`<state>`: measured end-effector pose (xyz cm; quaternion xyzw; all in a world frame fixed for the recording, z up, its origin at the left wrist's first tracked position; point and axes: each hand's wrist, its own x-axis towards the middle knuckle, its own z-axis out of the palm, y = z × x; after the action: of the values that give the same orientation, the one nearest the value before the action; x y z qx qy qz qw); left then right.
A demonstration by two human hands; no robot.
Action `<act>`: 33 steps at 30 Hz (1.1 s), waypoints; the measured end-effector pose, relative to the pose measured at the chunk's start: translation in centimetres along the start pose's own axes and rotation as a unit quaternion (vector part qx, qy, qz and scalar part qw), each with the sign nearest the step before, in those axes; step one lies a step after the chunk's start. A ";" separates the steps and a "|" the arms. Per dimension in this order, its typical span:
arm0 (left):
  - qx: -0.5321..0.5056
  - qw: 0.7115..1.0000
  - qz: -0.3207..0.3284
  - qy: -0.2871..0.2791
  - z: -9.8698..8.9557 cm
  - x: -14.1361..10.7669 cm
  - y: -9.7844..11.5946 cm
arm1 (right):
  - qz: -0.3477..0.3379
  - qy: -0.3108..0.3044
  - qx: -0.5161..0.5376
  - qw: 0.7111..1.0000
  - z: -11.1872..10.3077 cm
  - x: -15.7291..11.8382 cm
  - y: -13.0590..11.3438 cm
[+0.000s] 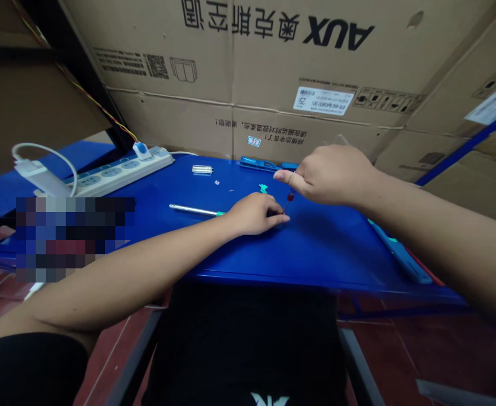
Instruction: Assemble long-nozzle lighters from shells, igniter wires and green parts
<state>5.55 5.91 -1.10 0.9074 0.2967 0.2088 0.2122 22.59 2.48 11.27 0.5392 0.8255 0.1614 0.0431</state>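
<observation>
My right hand is closed around the handle of a screwdriver, whose red collar and thin shaft point down toward my left hand. Low over the blue tabletop, my left hand is pinched near the screwdriver's tip; what it holds is hidden by the fingers. A silver rod with a green end lies on the table and runs up to my left hand. Just behind that hand sits a small green piece. Blue plastic parts lie behind my hands, partly covered by the right one.
A white power strip with a plug and cable is at the back left, beside a pixelated area. A clear-and-silver cylinder and tiny bits lie mid-table. Blue tools rest at the right edge. Large cardboard stands behind.
</observation>
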 end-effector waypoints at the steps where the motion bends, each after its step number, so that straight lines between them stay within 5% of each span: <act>1: -0.008 1.000 -0.005 0.006 0.2 0.2 -0.1 | -0.004 -0.003 0.002 1.000 -0.1 -0.1 0.3; 8: -0.037 0.999 -0.001 0.012 0.6 0.6 -0.8 | -0.218 0.028 0.105 0.970 -0.5 0.0 3.6; 16: -0.145 0.988 -0.057 0.010 0.3 0.5 -0.7 | -0.141 0.008 -0.017 0.990 -0.1 0.2 2.6; 20: -0.164 0.986 -0.023 0.026 0.1 0.6 -0.7 | -0.080 0.001 -0.028 0.996 -0.4 0.3 2.1; 27: -0.147 0.988 -0.033 0.025 0.2 0.8 -1.0 | -0.237 -0.002 0.068 0.969 -0.7 0.4 3.2; 33: -0.131 0.991 -0.019 0.008 0.4 0.7 -1.3 | -0.113 0.024 -0.073 0.991 0.0 0.3 1.7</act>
<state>5.71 7.20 -1.88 0.8644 0.2852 0.2489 0.3309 23.99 3.40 11.82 0.4342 0.8676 0.2286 0.0806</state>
